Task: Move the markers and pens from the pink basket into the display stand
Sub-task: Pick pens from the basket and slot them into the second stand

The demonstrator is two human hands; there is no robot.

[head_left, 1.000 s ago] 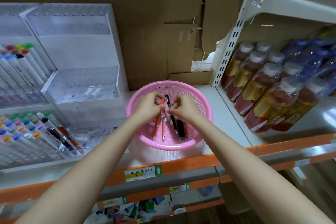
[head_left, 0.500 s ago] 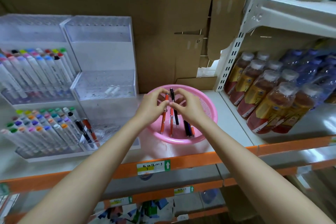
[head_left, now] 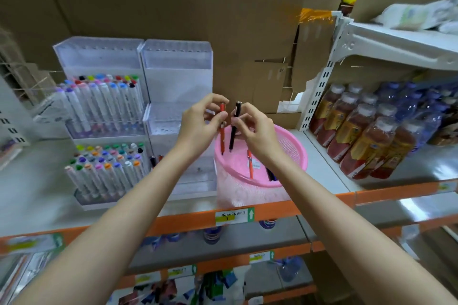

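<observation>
As the head camera looks down, both hands are raised just above the pink basket point(head_left: 296, 156), which stands on the shelf point(head_left: 322, 171) just right of the clear display stand point(head_left: 177, 67). The left hand point(head_left: 198, 126) pinches an orange pen point(head_left: 222, 137) near its top between thumb and fingertips. The right hand point(head_left: 257, 131) pinches a black pen point(head_left: 233, 131) the same way. The two pens hang upright, tips down, side by side and close together over the basket's left rim. Inside the basket a second orange pen point(head_left: 250, 164) leans against the mesh, and a dark pen point(head_left: 270, 174) lies partly hidden behind the right forearm. The stand's left tiers hold rows of colour-capped markers point(head_left: 104, 104), and a couple of pens point(head_left: 153, 160) stand in its lower right tier. Bottled drinks point(head_left: 359, 136) fill the shelf to the right.
</observation>
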